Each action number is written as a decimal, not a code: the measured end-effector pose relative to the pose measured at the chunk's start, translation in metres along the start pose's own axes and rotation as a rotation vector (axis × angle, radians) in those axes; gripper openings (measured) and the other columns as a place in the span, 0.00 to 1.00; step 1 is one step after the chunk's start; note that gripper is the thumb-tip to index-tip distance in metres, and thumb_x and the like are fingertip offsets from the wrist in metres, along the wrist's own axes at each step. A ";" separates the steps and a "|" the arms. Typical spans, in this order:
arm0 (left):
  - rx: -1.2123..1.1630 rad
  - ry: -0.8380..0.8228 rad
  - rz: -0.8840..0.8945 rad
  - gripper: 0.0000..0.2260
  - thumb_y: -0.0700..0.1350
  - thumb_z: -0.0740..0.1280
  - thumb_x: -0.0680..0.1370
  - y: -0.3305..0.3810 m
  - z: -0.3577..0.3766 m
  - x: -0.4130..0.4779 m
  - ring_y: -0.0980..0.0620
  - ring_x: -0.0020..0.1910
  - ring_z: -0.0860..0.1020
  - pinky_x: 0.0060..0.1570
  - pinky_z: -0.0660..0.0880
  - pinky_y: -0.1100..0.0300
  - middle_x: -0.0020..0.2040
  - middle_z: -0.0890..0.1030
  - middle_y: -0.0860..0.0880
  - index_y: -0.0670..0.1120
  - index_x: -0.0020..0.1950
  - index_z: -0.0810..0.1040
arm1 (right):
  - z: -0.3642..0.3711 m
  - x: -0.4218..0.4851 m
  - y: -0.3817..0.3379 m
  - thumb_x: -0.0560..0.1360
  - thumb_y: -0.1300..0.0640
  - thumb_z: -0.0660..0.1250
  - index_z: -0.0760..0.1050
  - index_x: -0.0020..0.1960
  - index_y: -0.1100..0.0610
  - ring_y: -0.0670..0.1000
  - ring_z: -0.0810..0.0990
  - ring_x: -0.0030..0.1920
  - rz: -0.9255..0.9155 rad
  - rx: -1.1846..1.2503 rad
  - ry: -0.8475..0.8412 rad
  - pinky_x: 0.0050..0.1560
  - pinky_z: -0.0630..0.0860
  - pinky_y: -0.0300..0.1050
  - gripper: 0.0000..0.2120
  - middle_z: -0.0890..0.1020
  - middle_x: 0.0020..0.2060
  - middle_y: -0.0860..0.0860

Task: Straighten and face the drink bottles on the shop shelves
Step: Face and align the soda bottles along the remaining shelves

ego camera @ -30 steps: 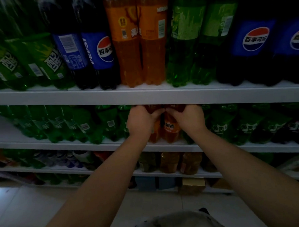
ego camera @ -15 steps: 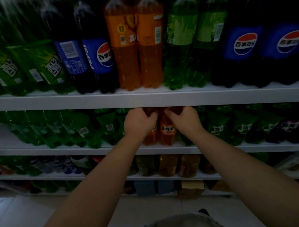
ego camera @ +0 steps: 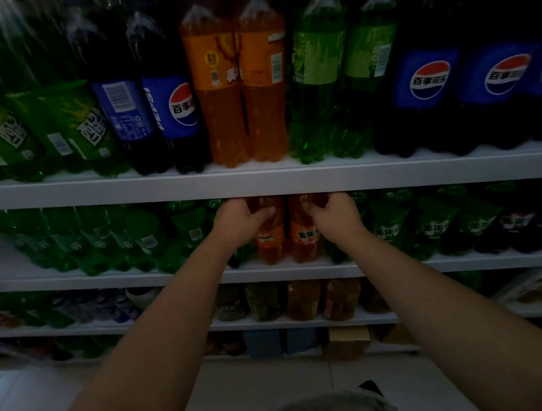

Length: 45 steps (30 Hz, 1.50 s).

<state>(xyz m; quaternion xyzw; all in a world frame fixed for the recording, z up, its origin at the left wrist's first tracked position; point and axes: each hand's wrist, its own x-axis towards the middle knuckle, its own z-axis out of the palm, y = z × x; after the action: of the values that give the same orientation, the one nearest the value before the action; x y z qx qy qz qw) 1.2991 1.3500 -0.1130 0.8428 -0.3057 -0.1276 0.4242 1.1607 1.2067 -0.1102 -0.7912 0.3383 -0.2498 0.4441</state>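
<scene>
Our left hand [ego camera: 242,221] grips the left orange bottle [ego camera: 270,247], right hand [ego camera: 337,216] the right orange bottle [ego camera: 304,245]; green bottles [ego camera: 188,229] crowd both sides, shelf edge [ego camera: 169,188] hiding the caps.

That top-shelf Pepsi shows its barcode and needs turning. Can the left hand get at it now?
Likely yes, once freed: the left hand grips an orange bottle lower down, and nothing fronts the barcode-out Pepsi bottle.

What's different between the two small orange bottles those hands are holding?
The left orange bottle shows only small print on its label; the right orange bottle shows its big brand lettering to the front. The left hand grips the left one, the right hand the right one. Both stand upright, side by side on the same shelf.
</scene>
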 end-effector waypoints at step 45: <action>0.231 0.163 0.150 0.26 0.63 0.74 0.65 0.002 0.024 -0.005 0.48 0.48 0.80 0.42 0.73 0.60 0.50 0.82 0.49 0.51 0.57 0.77 | 0.001 -0.009 -0.001 0.70 0.49 0.72 0.78 0.55 0.55 0.53 0.80 0.48 -0.080 -0.202 -0.011 0.50 0.78 0.51 0.16 0.82 0.48 0.53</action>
<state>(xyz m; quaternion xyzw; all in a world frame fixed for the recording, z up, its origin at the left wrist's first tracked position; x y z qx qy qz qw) 1.2831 1.3364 -0.1263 0.8685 -0.3447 0.0094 0.3560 1.1557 1.2145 -0.1106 -0.8463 0.3273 -0.2274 0.3535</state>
